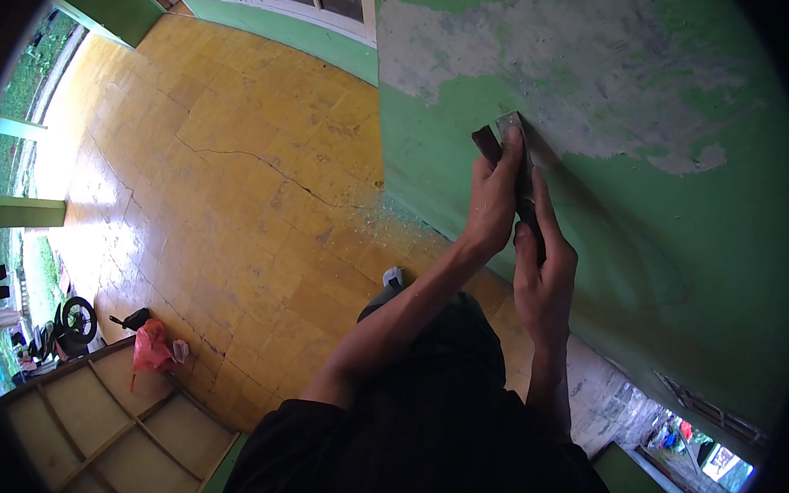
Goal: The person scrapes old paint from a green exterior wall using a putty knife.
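My right hand (548,268) grips the dark handle of a flat metal scraper (508,121), its blade against the green painted wall (641,233). My left hand (496,201) closes around the upper part of the same tool, the thumb lying along the blade. A short dark brown piece (487,144) sticks out beside that thumb; its lower end is hidden in the hand, so what it is I cannot tell. Just above the blade spreads a grey bare patch (558,57) with ragged paint edges and bits of green left in it.
Paint flakes (399,216) litter the yellow tiled floor (252,207) along the wall's foot. My shoe (393,275) stands near them. A framed wooden panel (109,422), a red plastic bag (151,346) and a motorbike wheel (78,320) are at lower left. A window (315,3) is beyond.
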The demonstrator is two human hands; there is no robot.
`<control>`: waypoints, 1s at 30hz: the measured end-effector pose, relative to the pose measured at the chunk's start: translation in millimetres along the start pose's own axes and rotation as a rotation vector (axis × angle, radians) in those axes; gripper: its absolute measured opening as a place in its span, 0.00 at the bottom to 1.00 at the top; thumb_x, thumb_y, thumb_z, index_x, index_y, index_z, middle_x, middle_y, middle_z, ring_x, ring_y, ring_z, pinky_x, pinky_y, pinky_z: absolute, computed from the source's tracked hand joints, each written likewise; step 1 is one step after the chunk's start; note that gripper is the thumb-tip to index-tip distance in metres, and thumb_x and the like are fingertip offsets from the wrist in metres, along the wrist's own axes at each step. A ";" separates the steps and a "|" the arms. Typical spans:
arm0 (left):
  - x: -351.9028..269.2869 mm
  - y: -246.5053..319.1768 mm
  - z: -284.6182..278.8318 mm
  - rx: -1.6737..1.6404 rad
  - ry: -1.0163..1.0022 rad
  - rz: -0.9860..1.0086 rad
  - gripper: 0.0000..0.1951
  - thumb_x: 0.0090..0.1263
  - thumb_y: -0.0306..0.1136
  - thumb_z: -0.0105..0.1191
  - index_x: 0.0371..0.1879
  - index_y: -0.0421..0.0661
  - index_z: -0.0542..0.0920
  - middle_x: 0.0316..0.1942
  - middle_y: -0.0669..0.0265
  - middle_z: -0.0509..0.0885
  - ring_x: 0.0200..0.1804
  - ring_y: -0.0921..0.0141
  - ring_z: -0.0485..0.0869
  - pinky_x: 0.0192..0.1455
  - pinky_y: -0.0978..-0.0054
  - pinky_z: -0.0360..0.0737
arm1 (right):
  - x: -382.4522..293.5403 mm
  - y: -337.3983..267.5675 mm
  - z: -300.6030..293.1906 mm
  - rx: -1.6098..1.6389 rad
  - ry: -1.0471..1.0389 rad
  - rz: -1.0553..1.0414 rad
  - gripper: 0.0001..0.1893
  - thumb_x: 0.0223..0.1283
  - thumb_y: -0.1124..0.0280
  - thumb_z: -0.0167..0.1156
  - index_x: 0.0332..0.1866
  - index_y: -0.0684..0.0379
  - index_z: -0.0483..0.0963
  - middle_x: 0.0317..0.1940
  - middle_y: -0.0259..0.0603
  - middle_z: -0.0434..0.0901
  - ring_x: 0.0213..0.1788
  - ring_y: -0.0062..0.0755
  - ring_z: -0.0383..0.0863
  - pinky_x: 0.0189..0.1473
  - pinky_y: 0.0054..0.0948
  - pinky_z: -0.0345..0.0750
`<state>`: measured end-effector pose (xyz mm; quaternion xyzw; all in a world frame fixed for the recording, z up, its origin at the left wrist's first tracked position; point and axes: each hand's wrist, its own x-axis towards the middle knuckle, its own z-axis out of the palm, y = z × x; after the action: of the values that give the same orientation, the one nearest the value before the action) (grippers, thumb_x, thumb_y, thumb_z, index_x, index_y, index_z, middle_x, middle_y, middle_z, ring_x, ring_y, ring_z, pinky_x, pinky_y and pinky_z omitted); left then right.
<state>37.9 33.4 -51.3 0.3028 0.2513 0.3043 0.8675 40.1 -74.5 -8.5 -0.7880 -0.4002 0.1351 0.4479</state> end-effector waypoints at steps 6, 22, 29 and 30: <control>1.5 -2.5 6.0 0.018 0.025 0.048 0.22 0.82 0.56 0.47 0.40 0.47 0.74 0.30 0.76 0.71 0.32 0.82 0.67 0.31 0.77 0.66 | -0.2 -0.5 2.8 -0.089 0.049 -0.083 0.28 0.72 0.78 0.46 0.77 0.67 0.62 0.67 0.61 0.75 0.67 0.56 0.78 0.66 0.43 0.76; 1.4 8.5 -1.1 0.030 0.075 -0.034 0.20 0.82 0.54 0.49 0.37 0.47 0.75 0.27 0.77 0.71 0.28 0.83 0.68 0.28 0.78 0.64 | 7.3 -7.0 15.5 -0.158 0.062 -0.143 0.28 0.72 0.77 0.46 0.77 0.65 0.63 0.68 0.60 0.75 0.70 0.53 0.76 0.68 0.40 0.73; 10.9 15.6 -5.8 0.074 0.124 0.002 0.21 0.83 0.54 0.46 0.39 0.46 0.74 0.27 0.76 0.70 0.29 0.82 0.68 0.28 0.77 0.65 | 17.0 -14.8 25.8 -0.086 0.052 -0.139 0.28 0.72 0.78 0.45 0.77 0.66 0.63 0.67 0.61 0.76 0.69 0.52 0.78 0.67 0.40 0.74; 9.7 16.7 -6.0 0.031 0.057 -0.031 0.21 0.83 0.54 0.47 0.38 0.46 0.74 0.28 0.76 0.70 0.30 0.83 0.68 0.29 0.77 0.66 | 14.8 -14.7 22.4 -0.105 0.028 -0.093 0.28 0.72 0.78 0.45 0.77 0.67 0.62 0.67 0.62 0.75 0.69 0.56 0.77 0.67 0.41 0.75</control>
<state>34.5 52.8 -46.5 0.3036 0.2851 0.2955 0.8598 29.3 -45.9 -7.0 -0.7928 -0.4366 0.0818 0.4174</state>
